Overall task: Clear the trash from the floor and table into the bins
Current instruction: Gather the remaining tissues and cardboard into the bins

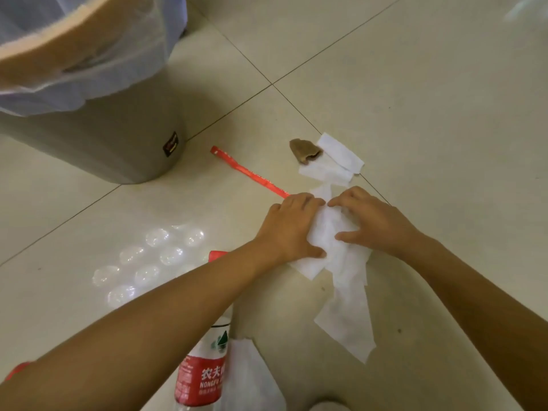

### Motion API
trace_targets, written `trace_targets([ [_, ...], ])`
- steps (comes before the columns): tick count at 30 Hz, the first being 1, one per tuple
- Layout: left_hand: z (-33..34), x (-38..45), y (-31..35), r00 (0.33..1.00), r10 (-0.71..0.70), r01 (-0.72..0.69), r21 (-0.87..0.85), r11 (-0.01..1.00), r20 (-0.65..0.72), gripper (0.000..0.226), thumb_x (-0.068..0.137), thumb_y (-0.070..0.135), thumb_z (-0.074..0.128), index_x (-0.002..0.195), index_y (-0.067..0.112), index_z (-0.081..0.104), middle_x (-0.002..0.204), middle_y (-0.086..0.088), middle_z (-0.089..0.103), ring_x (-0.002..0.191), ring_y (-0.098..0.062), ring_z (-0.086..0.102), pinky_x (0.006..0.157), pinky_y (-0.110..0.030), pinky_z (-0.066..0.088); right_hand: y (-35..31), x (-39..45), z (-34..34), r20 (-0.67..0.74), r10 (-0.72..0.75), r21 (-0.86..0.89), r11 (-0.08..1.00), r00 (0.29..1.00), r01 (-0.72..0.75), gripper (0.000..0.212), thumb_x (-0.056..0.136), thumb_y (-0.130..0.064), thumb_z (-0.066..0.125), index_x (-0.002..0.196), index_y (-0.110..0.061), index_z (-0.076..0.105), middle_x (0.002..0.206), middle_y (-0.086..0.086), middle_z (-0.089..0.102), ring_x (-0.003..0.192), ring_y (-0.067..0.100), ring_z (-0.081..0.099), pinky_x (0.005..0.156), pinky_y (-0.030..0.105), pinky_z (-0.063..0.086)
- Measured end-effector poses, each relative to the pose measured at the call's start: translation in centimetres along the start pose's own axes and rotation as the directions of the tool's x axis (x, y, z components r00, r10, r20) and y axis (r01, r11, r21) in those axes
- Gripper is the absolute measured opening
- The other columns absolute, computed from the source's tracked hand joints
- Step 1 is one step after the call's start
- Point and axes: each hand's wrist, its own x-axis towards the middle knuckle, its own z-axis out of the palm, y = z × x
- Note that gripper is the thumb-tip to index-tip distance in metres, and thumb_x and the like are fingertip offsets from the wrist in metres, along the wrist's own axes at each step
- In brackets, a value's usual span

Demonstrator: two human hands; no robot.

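Tissue paper (335, 232) lies on the floor tiles (415, 99) — my left hand (292, 229) and right hand (370, 222) bunch it together. Near me, a bottle (201, 375) reads "NONGFU"; far left, a lined bin (103, 137) holds cardboard (59, 40).

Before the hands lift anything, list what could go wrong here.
1. Both hands, left hand and right hand, bunch only part of the white tissue; its long tail trails on the floor and may tear or drop.
2. The separate tissue pieces and brown scrap lie beyond the fingers and could be left behind.
3. The water bottle lies under the left forearm and might get knocked.
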Motion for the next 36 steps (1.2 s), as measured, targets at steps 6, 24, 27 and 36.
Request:
trace_targets([
  [6, 1.9, 0.5, 1.3, 0.998, 0.029, -0.019, 0.148, 0.989, -0.062, 0.074, 0.076, 0.045, 0.07, 0.138, 0.025, 0.036, 0.138, 0.0, 0.04, 0.124, -0.023, 0.038, 0.096, -0.037, 0.035, 1.0, 0.2, 0.1, -0.015, 0.016, 0.023, 1.0, 1.0, -0.015, 0.042, 0.084, -0.03, 0.067, 0.123, -0.031, 0.053, 0.122, -0.012, 0.045, 0.099, 0.011, 0.053, 0.07, 0.026, 0.038],
  [24, -7.3, -3.1, -6.8, 0.847, -0.412, 0.316, -0.304, 0.899, -0.336, 0.014, 0.088, 0.024, 0.05, 0.1, 0.022, 0.057, 0.088, 0.003, 0.059, 0.079, -0.024, 0.054, 0.063, -0.03, 0.038, -1.5, -0.6, 1.9, 0.086, -0.063, 0.093, 0.994, 0.994, 0.055, 0.095, 0.067, -0.056, 0.075, 0.142, -0.037, 0.021, 0.136, -0.014, 0.035, 0.113, 0.011, 0.05, 0.085, 0.036, 0.046],
  [27, -7.5, -3.7, -8.4, 0.827, -0.458, 0.39, -0.253, 0.885, -0.328, 0.015, 0.091, 0.023, 0.048, 0.104, 0.019, 0.056, 0.095, 0.0, 0.059, 0.084, -0.026, 0.055, 0.067, -0.032, 0.043, -2.6, -0.5, 2.7, 0.084, -0.074, -0.077, 0.994, 0.994, 0.081, 0.108, 0.062, -0.05, 0.081, 0.145, -0.033, 0.015, 0.134, -0.006, 0.032, 0.111, 0.018, 0.05, 0.078, 0.035, 0.048],
  [36, -7.0, -5.9, -11.3, 0.765, -0.541, 0.57, -0.025, 0.822, -0.349, 0.031, 0.098, 0.023, 0.042, 0.124, 0.009, 0.051, 0.131, -0.016, 0.047, 0.12, -0.037, 0.039, 0.098, -0.052, 0.034, -2.3, 1.1, 3.8, -0.09, -0.165, 0.179, 0.967, 0.982, 0.179, 0.02, 0.077, 0.0, 0.063, 0.094, -0.011, 0.066, 0.089, 0.003, 0.058, 0.077, 0.02, 0.056, 0.068, 0.032, 0.043],
])
